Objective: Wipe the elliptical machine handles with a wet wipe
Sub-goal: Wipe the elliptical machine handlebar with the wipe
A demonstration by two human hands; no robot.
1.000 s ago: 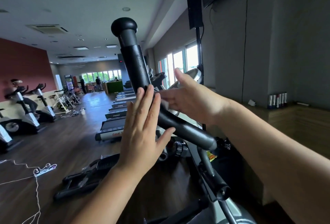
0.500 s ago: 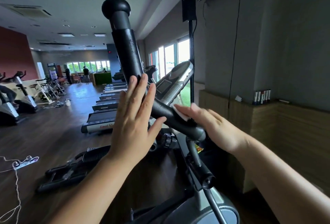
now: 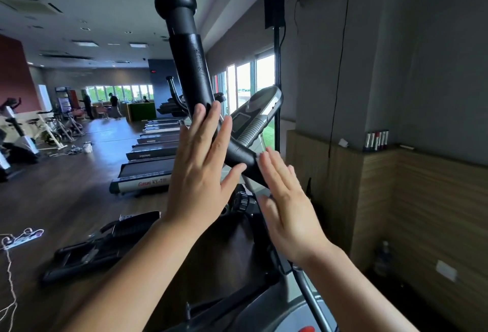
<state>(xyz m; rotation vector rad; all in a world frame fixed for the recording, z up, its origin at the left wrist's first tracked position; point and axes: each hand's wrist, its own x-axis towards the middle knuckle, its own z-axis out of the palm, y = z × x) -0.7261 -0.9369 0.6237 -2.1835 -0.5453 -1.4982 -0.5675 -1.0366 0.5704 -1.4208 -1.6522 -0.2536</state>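
Note:
The elliptical's black foam handle (image 3: 195,78) rises from the centre to a round knob at the top. My left hand (image 3: 200,170) presses flat against the bend of the handle, fingers straight and pointing up. At the handle's lower end, my right hand (image 3: 286,202) lies with straight fingers over the bar, palm facing it. The wet wipe is hidden under that hand and I cannot make it out.
The machine's console (image 3: 256,117) sits just behind the handle, beside a black pole (image 3: 276,80). A foot pedal (image 3: 105,244) lies lower left. Treadmills (image 3: 150,154) line the floor beyond. A wooden ledge (image 3: 396,173) runs along the right wall. A power strip (image 3: 23,235) lies on the floor.
My right hand has slid down the handle from the bend to its lower end. My left hand has stayed flat against the bend.

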